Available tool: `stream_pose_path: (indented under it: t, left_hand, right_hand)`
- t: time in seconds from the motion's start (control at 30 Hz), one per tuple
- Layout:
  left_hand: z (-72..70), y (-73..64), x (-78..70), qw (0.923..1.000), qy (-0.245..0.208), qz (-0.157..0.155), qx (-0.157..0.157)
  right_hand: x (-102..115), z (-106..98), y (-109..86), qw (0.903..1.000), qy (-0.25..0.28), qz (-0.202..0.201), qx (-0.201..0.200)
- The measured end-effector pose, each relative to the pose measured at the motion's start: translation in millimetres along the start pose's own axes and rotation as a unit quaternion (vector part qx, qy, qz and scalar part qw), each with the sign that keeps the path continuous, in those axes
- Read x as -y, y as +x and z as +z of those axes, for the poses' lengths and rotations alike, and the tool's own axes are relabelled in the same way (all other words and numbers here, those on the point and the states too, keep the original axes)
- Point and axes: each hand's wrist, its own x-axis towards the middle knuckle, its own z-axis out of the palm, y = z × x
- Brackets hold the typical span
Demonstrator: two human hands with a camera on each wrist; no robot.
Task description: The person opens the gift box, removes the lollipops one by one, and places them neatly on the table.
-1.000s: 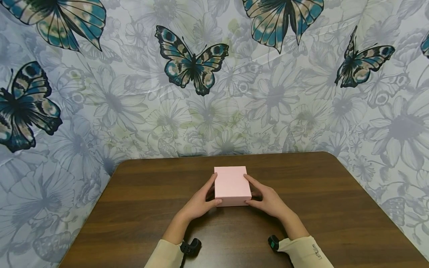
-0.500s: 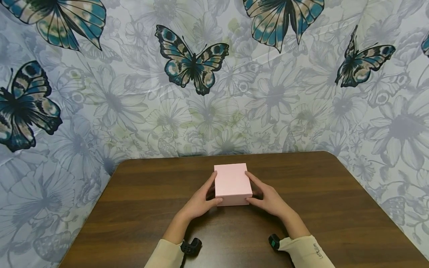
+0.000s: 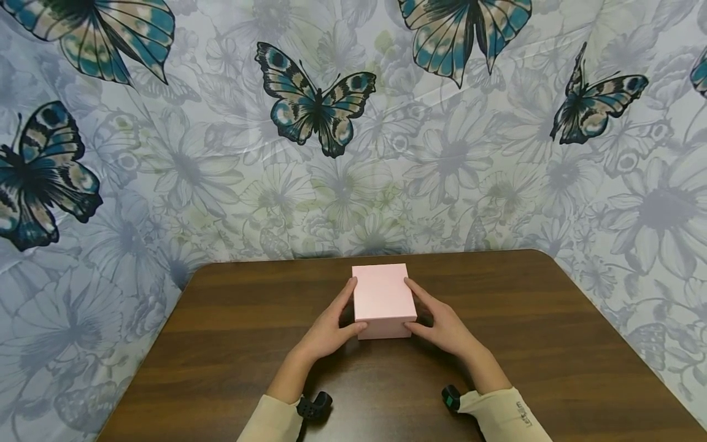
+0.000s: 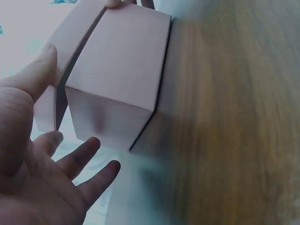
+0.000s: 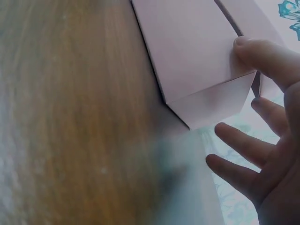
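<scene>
A pink box lid [image 3: 382,291] sits raised and slightly tilted on its pink box base [image 4: 119,58], which rests on the table. In the left wrist view a dark gap runs between the two. My left hand [image 3: 324,334] pinches the lid's left side, thumb on its front and index finger on its side, while the other fingers are spread off the box. My right hand [image 3: 446,328] holds the lid's right side the same way, its thumb tip [image 5: 248,49] near the seam. The box's inside is hidden.
The brown wooden table [image 3: 248,307] has rounded far corners. Behind it hangs a pale flowered cloth [image 3: 453,184] printed with butterflies. Black wrist devices [image 3: 315,406] are worn at both cuffs.
Both hands have moved up a little, lifting the lid from the base. The lid's top appears higher, and more of the box's front shows beneath it. The base has stayed put.
</scene>
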Motion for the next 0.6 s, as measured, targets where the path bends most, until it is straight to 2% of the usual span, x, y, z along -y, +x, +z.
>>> stream_pose_path:
  t: [0.27, 0.47, 0.6]
  left_hand:
    - [-2.1, -0.6, -6.6, 0.9998, -0.009, 0.014, -0.008]
    - [-7.9, -0.5, -14.7, 0.9988, -0.033, 0.031, -0.015]
    - [-11.7, -1.1, -21.0, 0.9985, -0.033, 0.041, -0.019]
  right_hand:
    - [4.9, -0.6, 0.6, 0.9976, -0.054, -0.023, -0.036]
    - [12.3, -4.0, 1.7, 0.9947, -0.066, -0.049, -0.063]
    - [17.9, -7.5, 1.9, 0.9924, -0.074, -0.062, -0.077]
